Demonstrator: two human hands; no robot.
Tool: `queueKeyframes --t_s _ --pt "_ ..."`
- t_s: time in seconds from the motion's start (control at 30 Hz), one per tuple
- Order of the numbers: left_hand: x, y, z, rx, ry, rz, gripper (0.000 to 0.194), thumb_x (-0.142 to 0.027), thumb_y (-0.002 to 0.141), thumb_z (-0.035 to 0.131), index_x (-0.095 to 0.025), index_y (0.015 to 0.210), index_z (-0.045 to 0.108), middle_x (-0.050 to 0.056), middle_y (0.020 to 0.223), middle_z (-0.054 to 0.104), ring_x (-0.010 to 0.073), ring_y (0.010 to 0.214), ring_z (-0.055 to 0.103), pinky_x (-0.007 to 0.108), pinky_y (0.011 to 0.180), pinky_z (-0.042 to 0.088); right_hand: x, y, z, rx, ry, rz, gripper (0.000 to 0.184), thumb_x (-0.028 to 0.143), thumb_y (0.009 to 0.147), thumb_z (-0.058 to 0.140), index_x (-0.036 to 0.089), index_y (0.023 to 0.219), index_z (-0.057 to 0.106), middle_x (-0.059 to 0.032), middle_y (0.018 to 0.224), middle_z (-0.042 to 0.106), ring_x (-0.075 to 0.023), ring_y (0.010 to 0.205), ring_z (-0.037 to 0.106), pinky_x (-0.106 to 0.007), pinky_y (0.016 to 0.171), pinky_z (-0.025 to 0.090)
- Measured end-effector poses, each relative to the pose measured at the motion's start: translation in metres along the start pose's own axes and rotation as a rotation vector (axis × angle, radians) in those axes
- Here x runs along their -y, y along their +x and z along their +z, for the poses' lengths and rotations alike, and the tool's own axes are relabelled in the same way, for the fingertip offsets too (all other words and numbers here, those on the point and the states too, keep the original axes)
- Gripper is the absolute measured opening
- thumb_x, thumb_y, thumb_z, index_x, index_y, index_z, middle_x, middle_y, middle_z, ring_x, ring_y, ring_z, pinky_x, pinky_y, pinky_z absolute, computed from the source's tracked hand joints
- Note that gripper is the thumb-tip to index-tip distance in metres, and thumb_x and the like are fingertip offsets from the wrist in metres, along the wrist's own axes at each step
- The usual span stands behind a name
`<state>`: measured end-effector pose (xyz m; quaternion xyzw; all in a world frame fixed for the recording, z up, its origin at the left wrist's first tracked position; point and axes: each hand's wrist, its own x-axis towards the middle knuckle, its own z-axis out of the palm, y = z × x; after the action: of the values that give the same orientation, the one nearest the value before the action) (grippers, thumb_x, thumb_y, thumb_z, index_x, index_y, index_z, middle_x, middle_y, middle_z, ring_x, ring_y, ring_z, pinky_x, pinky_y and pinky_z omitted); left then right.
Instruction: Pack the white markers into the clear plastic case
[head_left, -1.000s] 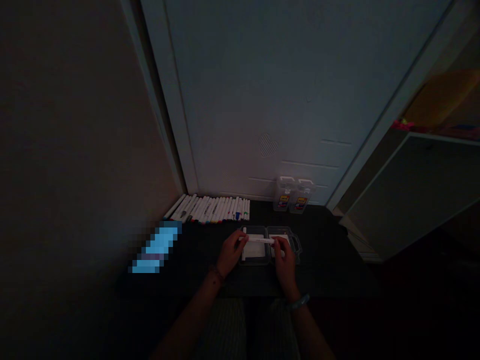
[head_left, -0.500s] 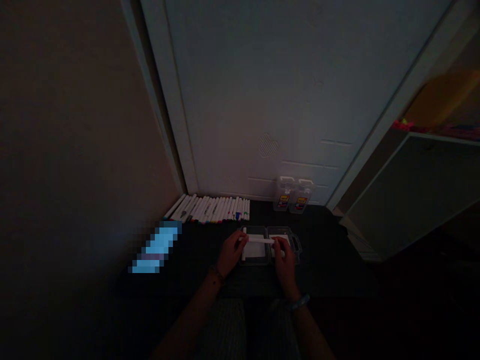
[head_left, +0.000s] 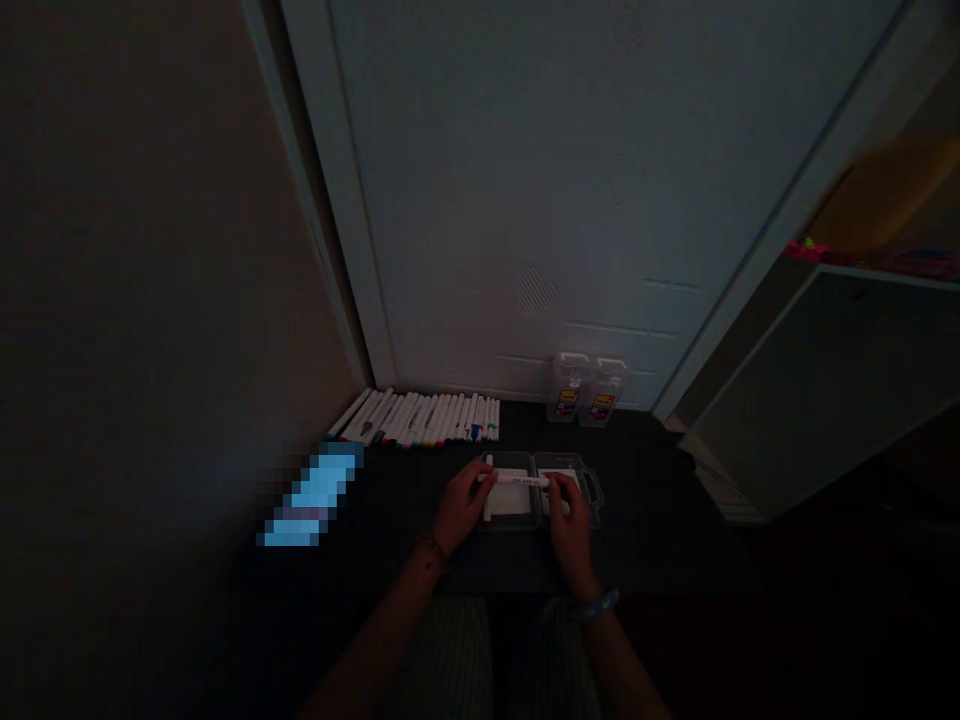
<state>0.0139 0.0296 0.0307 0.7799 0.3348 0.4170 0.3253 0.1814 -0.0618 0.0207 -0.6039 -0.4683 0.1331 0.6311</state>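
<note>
A white marker point(head_left: 523, 481), its dark printing too small to read, lies level just below and right of the frame's center, one end pinched in the left hand's point(head_left: 461, 500) grip and the other in the right's point(head_left: 566, 510). Behind it is an open clear case point(head_left: 533, 520) on the dark worktop point(head_left: 652, 545), one more white marker point(head_left: 488, 508) upright in the picture at its left side. Farther up stand two clear cases point(head_left: 587, 376) with yellow, red and blue labels point(head_left: 601, 405), unreadable, and left of these a row of white markers point(head_left: 424, 418).

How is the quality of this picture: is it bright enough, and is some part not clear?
Head view: very dim overall, lower right nearly black; the pale door is somewhat lighter; a bright blue patch is coarsely pixelated; print on the held marker is too small to read.
</note>
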Motion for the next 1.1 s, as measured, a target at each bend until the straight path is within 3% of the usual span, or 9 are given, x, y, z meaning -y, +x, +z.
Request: queueKeyframes --t_s 1.1 --pt "-0.0002 -0.0002 -0.0001 -0.005 0.033 -0.024 0.024 -0.036 0.090 0.042 -0.019 0.083 0.058 0.001 0.077 0.059 0.0155 0.072 0.055 0.024 0.064 0.042 0.0029 -0.0007 -0.0009 0.004 0.017 0.017 0.028 0.040 0.091 0.044 0.020 0.100 0.061 -0.0052 0.097 0.064 -0.0190 0.090 0.057 -0.029 0.080 0.043"
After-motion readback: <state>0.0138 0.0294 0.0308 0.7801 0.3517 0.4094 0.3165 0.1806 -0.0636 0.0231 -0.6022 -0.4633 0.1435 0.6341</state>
